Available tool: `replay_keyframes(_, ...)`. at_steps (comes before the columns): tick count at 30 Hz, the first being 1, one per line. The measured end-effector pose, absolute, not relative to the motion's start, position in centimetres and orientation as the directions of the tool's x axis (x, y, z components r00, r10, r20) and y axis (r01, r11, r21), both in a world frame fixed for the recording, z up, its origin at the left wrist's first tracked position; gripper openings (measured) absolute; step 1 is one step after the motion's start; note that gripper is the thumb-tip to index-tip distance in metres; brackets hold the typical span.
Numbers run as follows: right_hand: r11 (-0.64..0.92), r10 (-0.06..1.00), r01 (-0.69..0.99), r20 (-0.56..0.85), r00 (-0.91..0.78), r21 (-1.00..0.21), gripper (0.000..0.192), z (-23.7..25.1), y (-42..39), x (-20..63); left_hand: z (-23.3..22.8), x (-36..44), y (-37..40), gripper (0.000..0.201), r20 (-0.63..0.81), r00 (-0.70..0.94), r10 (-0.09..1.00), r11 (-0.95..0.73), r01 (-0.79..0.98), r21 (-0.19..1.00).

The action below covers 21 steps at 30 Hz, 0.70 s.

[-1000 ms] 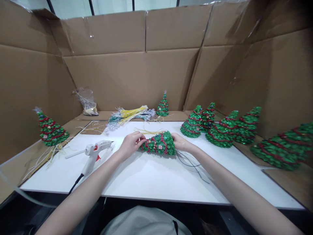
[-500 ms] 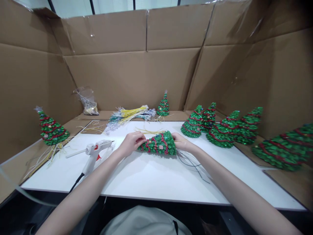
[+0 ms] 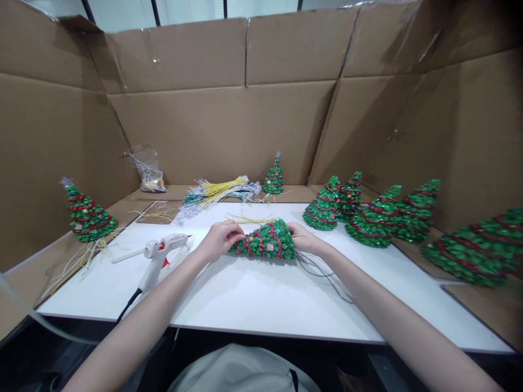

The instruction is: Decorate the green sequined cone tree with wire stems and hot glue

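Tree [image 3: 265, 240] sideways between both hands

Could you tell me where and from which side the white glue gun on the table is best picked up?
Take the glue gun by its handle, coming from above on the near left: the handle slants toward the table's front edge, while the nozzle points right toward the left hand.

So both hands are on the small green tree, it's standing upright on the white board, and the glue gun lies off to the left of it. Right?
Not quite. The head view shows the small green tree lying on its side on the white board, not upright, tip toward the left hand and base at the right hand. The glue gun does lie left of it.
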State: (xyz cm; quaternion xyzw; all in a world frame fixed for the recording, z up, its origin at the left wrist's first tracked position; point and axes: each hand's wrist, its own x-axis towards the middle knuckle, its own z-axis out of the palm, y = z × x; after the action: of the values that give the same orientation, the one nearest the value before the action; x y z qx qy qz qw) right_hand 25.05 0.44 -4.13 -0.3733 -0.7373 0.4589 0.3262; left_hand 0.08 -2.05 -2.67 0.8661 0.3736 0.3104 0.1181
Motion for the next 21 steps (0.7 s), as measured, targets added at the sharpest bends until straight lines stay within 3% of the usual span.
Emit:
replay_keyframes(10,0.268,0.859,0.226,0.127,-0.495,-0.937,0.02,-4.3,0.5,25.1,-2.3,-0.1,-2.1,0.019,0.403,0.543,0.737,-0.674,0.628,0.388)
replay_keyframes(21,0.373,0.834,0.267,0.194,-0.517,-0.889,0.019,-4.3,-0.2,25.2,-2.2,0.2,-3.0,0.013,0.392,0.518,0.76,-0.645,0.674,0.36)
